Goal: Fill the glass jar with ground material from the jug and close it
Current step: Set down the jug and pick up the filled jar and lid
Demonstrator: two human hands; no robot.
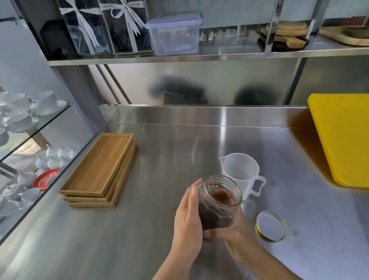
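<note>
readable text: none from my feed | white ribbons [83,18] on the clear gift boxes [88,35], far-left shelf: printed lettering, too small and blurred for me to make out | other labels: none legible

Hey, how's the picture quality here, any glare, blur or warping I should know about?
Head view: bright glare streaks on the steel counter; wide-angle lens bows the upper shelf; both hands and the glass jar are slightly soft; backsplash reflections are smeared dark blobs.

Single head cam, wide-angle, looks fwd/down, close over steel counter [141,227], shelves beyond.
</note>
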